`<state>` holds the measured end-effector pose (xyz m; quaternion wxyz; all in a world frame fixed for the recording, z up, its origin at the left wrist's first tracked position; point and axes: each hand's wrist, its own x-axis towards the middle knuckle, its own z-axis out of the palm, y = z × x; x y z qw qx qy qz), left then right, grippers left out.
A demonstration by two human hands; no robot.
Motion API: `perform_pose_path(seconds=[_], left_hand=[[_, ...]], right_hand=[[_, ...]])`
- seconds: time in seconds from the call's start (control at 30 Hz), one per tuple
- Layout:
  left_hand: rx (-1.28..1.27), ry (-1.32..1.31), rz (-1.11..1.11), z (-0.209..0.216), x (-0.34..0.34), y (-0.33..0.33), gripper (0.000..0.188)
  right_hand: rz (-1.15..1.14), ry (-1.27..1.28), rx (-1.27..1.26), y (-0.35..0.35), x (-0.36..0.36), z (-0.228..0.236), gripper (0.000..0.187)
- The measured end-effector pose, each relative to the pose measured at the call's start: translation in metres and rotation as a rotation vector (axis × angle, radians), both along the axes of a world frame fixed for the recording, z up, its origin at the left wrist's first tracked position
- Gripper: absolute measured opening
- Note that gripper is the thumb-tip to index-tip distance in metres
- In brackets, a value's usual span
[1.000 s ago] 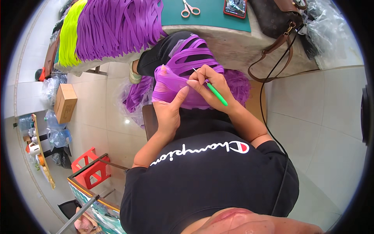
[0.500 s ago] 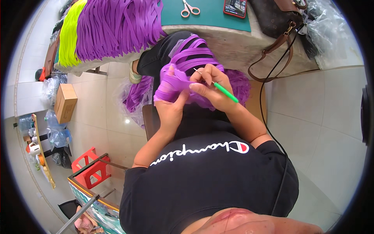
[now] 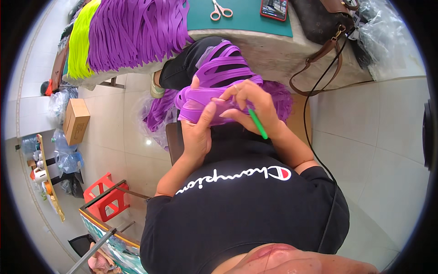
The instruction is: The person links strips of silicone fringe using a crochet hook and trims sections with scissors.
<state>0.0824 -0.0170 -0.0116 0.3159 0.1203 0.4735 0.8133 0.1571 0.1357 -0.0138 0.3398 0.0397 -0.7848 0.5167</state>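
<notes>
Over my lap, my left hand point(image 3: 200, 132) is closed on a bunch of purple strips point(image 3: 194, 107), with the thumb pressed on top and some strips looped around the fingers. A slim green-handled tool point(image 3: 258, 123) rests in my right hand point(image 3: 256, 102), its handle sticking out below the palm; its tip is hidden now. The right fingertips meet the strips beside my left thumb. More purple strips point(image 3: 223, 66) lie across my thigh in front of both hands.
Purple strips point(image 3: 137, 34) and lime-yellow strips point(image 3: 80, 43) hang over the table's edge. Scissors point(image 3: 221, 11) and a phone point(image 3: 274, 8) lie on a green mat point(image 3: 246, 25). A brown handbag point(image 3: 319, 23) with a hanging strap is at right; a black cable point(image 3: 311, 146) passes my right arm.
The green-handled tool has tilted steeper and its metal tip has gone from sight. My right fingers have moved slightly left, and the purple strips in my left hand lie flatter and wider.
</notes>
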Motion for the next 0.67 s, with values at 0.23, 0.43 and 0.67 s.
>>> perform_pose_path(seconds=[0.23, 0.43, 0.67], left_hand=[[-0.021, 0.016, 0.027, -0.003, -0.005, -0.006, 0.051], [0.023, -0.037, 0.146, -0.003, -0.007, -0.006, 0.052], [0.065, -0.011, 0.161, -0.008, -0.014, -0.006, 0.054]], right_hand=[[-0.021, 0.089, -0.825, 0.041, 0.023, -0.024, 0.034], [-0.629, 0.654, -0.857, 0.186, 0.158, -0.034, 0.013], [-1.283, 0.930, -0.724, 0.210, 0.198, -0.038, 0.012]])
